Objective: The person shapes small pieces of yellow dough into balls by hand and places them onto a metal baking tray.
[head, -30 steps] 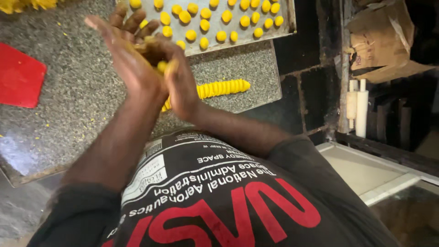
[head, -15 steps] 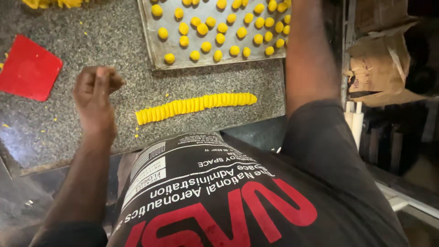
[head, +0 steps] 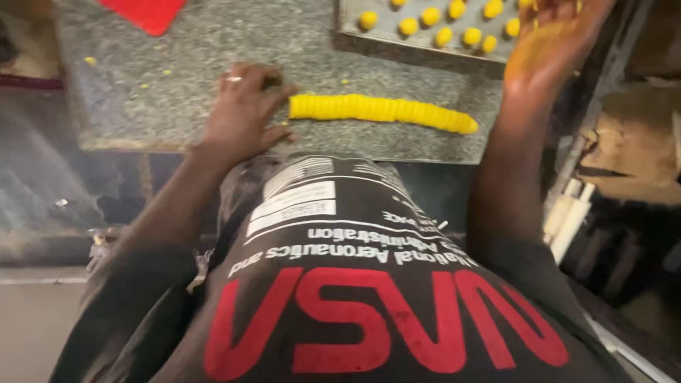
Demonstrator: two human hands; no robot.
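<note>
Left hand [head: 245, 106] rests loosely curled at the dough roll [head: 379, 111]; right hand [head: 557, 42], spread and empty, is raised over the tray [head: 425, 51]. Pieces should be pinched evenly.

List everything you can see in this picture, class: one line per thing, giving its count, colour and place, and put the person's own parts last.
dough roll: one, yellow, ridged, lying on the counter between the two hands
dough balls: at least eight in view, yellow, in rows on the tray
tray: one, grey metal, at the top of the counter, cut off by the picture edge
scraper: one, red, flat, top left on the counter
counter: one, grey speckled stone
crumbs: a few, yellow, scattered on the counter's left part
shirt: one, black with red and white print, bottom centre
left hand: one, ring on a finger, resting on the counter beside the roll's end
right hand: one, yellow-stained palm, open, raised over the tray's right edge
</note>
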